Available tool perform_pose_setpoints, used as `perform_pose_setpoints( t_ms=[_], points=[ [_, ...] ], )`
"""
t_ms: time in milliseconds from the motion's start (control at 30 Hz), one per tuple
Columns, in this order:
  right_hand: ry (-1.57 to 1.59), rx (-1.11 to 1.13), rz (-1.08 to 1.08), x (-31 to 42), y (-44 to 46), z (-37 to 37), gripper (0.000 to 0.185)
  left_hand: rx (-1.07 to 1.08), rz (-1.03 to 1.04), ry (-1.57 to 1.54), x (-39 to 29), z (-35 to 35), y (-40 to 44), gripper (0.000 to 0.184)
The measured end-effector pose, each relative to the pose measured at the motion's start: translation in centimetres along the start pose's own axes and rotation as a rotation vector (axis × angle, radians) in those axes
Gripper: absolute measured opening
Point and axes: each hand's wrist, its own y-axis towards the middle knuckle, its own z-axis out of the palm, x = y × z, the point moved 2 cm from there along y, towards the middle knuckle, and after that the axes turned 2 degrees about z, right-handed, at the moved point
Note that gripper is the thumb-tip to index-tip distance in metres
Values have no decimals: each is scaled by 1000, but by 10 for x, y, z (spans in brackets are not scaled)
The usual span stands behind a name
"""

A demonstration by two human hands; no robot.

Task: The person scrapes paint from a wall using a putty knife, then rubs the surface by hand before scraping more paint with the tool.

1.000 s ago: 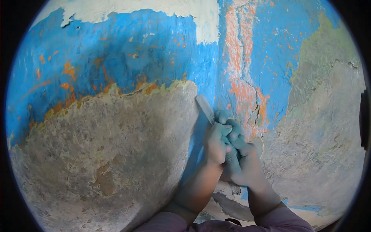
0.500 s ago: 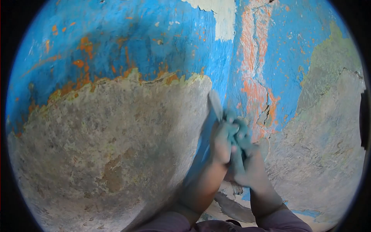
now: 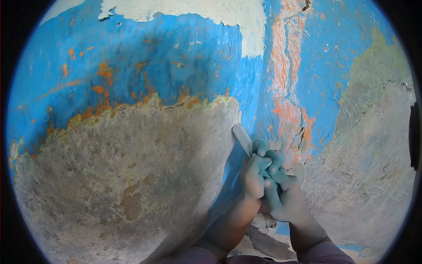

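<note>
Both hands are closed together around a flat, pale scraper [image 3: 242, 140] with a narrow, straight blade. Its blade points up and left, with the tip at the border between bare grey plaster [image 3: 167, 145] and a strip of blue paint [image 3: 248, 88]. My left hand [image 3: 256, 176] grips from the left with its fingers wrapped. On the right side my right hand [image 3: 281, 187] is curled against it, fingers interlocked around the grip. The fingers hide the handle. Bluish-grey dust seems to coat both hands.
Blue wall paint with orange patches [image 3: 103, 72] spans the upper left, below a ragged white layer [image 3: 184, 11]. A cracked pinkish-orange strip [image 3: 290, 83] runs down right of the blade. Rough grey plaster [image 3: 360, 167] covers the right side. A dark object [image 3: 414, 136] stands at the right edge.
The scraper tip and both hands have moved a little down along the plaster border. The view has tilted up, showing more of the white layer. The grip stays the same.
</note>
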Motion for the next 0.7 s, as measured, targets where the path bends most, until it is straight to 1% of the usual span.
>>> perform_pose_setpoints(
  t_ms=[67,133,200,233,267,300,333,367,400,433,533,567,600,633,667,700],
  points=[
    [-12,35,-2,1,11,-2,12,-9,-10,17,-6,6,8,13],
    [-56,40,113,8,22,-7,11,-55,-14,80,-9,15,21,14],
    [-47,70,142,5,17,-10,11,-65,-11,93,-4,14,19,14],
    [-40,95,175,2,11,-10,11,-25,2,77,-1,6,10,14],
    [-38,93,171,-2,8,-7,11,23,20,63,1,-2,4,14],
    [-72,75,71,-6,5,-3,11,65,24,-15,-2,-1,3,14],
    [-108,59,-28,-6,5,-1,11,67,31,-16,-5,2,6,14],
    [-111,64,-32,-3,10,-4,11,24,20,31,-8,7,12,14],
    [-84,66,50,5,17,-8,11,-27,2,77,-11,13,18,14],
    [-56,68,128,8,22,-10,11,-28,2,60,-6,14,23,14],
    [-54,121,137,2,13,-14,10,-6,40,90,2,1,13,13],
    [-53,120,131,-1,11,-11,10,20,30,57,4,-6,4,12],
    [-54,93,69,-2,10,-6,11,24,32,60,0,-3,5,12],
    [-59,69,6,-2,10,-3,11,-26,13,93,-4,3,9,11],
    [-62,71,4,0,16,-3,11,-80,-9,124,-9,10,14,11],
    [-33,33,50,2,25,-3,12,-33,4,201,-15,17,24,10]
  ],
)
